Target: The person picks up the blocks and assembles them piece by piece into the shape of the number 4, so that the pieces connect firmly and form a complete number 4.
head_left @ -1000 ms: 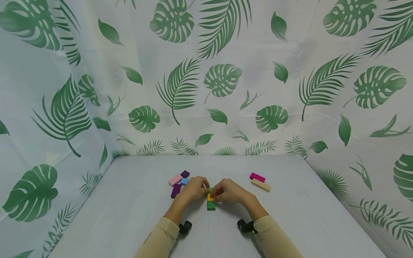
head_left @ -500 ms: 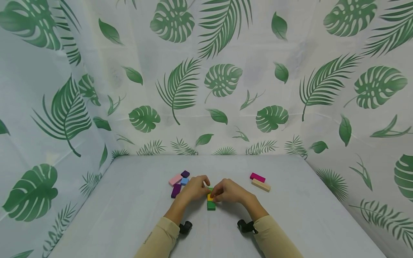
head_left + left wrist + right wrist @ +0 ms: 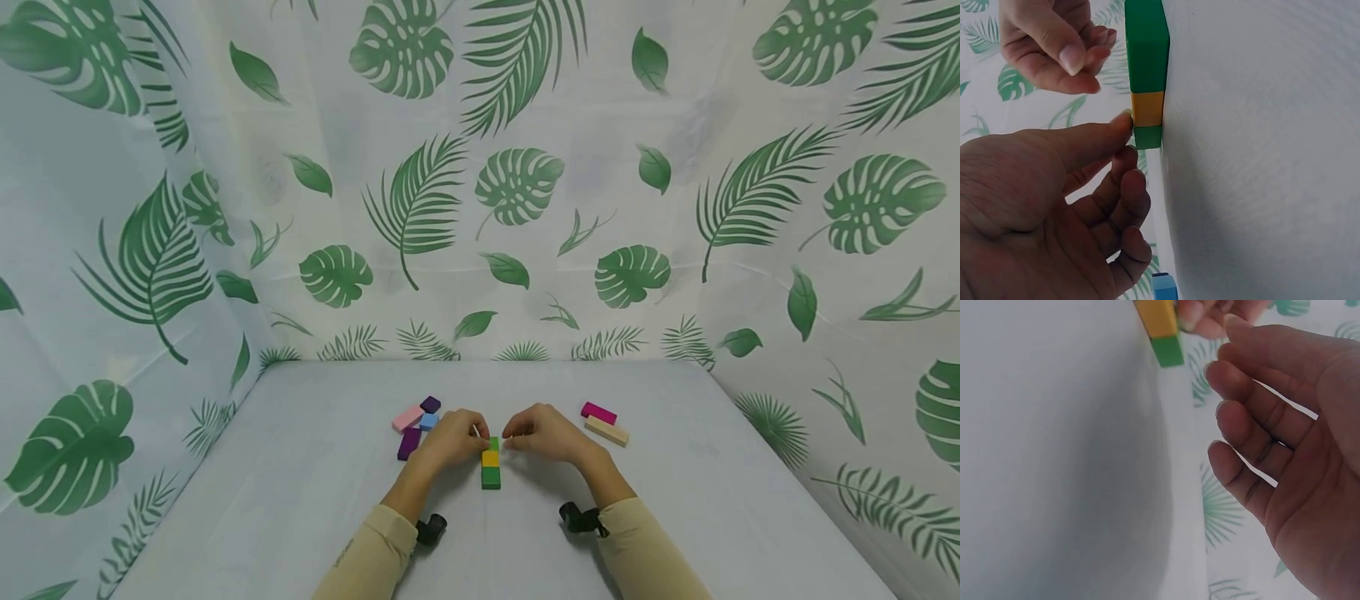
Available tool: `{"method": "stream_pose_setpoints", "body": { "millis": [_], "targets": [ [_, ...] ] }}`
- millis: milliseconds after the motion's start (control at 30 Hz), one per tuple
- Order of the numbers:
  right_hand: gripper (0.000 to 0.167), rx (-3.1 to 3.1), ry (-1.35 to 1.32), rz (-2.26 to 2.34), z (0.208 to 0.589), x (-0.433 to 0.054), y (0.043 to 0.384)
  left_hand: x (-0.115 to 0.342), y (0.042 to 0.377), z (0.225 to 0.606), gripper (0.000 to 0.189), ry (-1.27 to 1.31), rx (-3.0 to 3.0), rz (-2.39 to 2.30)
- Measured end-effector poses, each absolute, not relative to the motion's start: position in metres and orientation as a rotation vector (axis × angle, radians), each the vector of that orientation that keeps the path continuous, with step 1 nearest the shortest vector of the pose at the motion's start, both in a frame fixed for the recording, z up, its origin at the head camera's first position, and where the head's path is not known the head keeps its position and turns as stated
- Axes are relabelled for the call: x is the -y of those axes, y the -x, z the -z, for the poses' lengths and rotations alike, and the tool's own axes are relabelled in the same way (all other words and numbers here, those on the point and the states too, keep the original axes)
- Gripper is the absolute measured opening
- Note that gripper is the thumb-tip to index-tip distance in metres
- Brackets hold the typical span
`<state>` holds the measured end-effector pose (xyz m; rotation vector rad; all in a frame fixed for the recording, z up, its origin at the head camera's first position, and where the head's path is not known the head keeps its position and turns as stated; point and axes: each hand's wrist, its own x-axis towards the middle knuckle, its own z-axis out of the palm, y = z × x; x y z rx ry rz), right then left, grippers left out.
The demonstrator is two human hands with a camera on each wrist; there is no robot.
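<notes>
Three blocks make a short row in the head view: a dark green block [image 3: 491,478] nearest, a yellow block [image 3: 491,458] in the middle and a light green block [image 3: 494,443] farthest. My left hand [image 3: 451,439] is at the left of the far end, its thumb and index finger pinching the light green block. In the left wrist view the thumb tip overlaps the seam between the yellow and light green pieces. Just right of the row, apart from it, my right hand [image 3: 549,433] has loosely bent fingers with nothing between them.
Left of the row lie a pink block [image 3: 408,418], a blue block [image 3: 429,422], a purple block [image 3: 408,444] and a dark purple block [image 3: 431,404]. A magenta block [image 3: 598,412] and a beige block [image 3: 607,431] lie at the right. A leaf-printed cloth surrounds the white table [image 3: 315,500].
My right hand has let go of the yellow block and moved up and to the right. My left index finger lifted briefly and came back down; the row stays in place.
</notes>
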<state>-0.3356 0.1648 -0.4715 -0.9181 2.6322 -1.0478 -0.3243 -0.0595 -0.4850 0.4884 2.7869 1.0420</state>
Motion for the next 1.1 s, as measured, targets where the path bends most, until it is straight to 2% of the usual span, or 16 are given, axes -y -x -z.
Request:
{"method": "stream_pose_setpoints", "body": {
  "millis": [233,533,1100],
  "targets": [
    [0.016,-2.709,0.817,1.073,0.475,-0.182,0.344,0.058,0.324,0.484,0.009,-0.433,-2.768,-1.037],
    [0.028,-2.768,0.754,1.076,0.472,-0.197,0.347,0.058,0.324,0.485,0.009,-0.429,-2.754,-1.054],
    [0.031,-2.925,0.515,0.914,0.467,-0.231,0.349,0.059,0.324,0.486,0.009,-0.442,-2.763,-1.060]
  ]
}}
